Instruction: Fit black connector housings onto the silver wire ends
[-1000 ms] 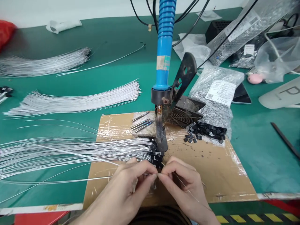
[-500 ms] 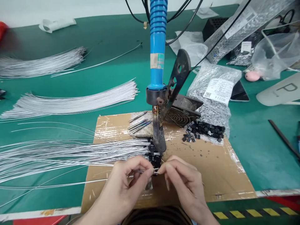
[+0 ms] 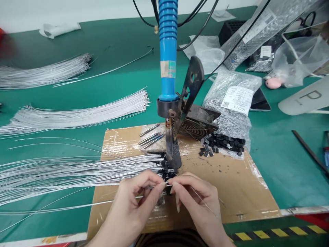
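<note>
My left hand (image 3: 140, 202) is closed, with thumb and forefinger pinching thin white wires (image 3: 102, 203) that trail off to the left. My right hand (image 3: 197, 202) meets it fingertip to fingertip and pinches a thin wire (image 3: 202, 199), which crosses over its back toward the wrist. What lies right between the fingertips is too small to make out. Just beyond the hands, black connectors (image 3: 166, 168) cap the ends of a wire bundle (image 3: 84, 168). Above them a blue-handled soldering iron (image 3: 168, 61) hangs tip down in a dark metal holder (image 3: 192, 79).
Two more wire bundles (image 3: 84, 111) lie at left on the green table (image 3: 123, 31). Loose black connectors (image 3: 226, 144) spill from a bubble-wrap bag (image 3: 228, 96) onto the cardboard (image 3: 231, 192). A small fan (image 3: 199, 125) and spare soldering tips (image 3: 151, 139) sit behind the iron.
The camera view has shifted slightly. Both hands stay together at the wire ends, and the thin wire over my right hand now shows clearly.
</note>
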Available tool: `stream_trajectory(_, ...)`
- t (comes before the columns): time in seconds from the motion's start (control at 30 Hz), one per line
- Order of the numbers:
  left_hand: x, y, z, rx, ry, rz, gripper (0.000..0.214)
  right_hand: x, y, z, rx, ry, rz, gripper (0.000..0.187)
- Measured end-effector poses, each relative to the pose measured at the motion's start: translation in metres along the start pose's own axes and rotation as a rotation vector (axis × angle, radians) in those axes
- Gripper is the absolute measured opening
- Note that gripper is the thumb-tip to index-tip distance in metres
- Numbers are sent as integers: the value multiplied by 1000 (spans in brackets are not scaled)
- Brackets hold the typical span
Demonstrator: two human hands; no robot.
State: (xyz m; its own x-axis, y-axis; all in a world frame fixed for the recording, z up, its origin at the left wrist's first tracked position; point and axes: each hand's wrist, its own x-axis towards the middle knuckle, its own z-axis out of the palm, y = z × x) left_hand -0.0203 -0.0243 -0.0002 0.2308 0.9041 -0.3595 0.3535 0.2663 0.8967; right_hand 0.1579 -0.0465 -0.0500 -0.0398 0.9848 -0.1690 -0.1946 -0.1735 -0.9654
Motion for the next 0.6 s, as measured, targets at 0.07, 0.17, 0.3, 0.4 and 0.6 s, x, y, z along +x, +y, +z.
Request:
stream_trajectory(0.07, 1, -1, 1, -11, 26, 2, 18, 0, 0, 1, 33, 0, 8, 12)
stream_trajectory(0.17, -1, 0, 3, -39, 69, -24, 18, 0, 1, 2, 133, -5, 75, 11)
stream_trajectory(0.3, -4, 5, 6, -45, 108, -42, 21, 0, 2, 1, 230, -24, 154, 16)
stream_trajectory(0.4, -4, 6, 6, -49, 150, -23, 19, 1, 2, 1, 241, -44, 144, 16)
stream_trajectory(0.6, -2, 6, 6, -63, 171, -17, 18, 1, 2, 3, 263, -49, 139, 13)
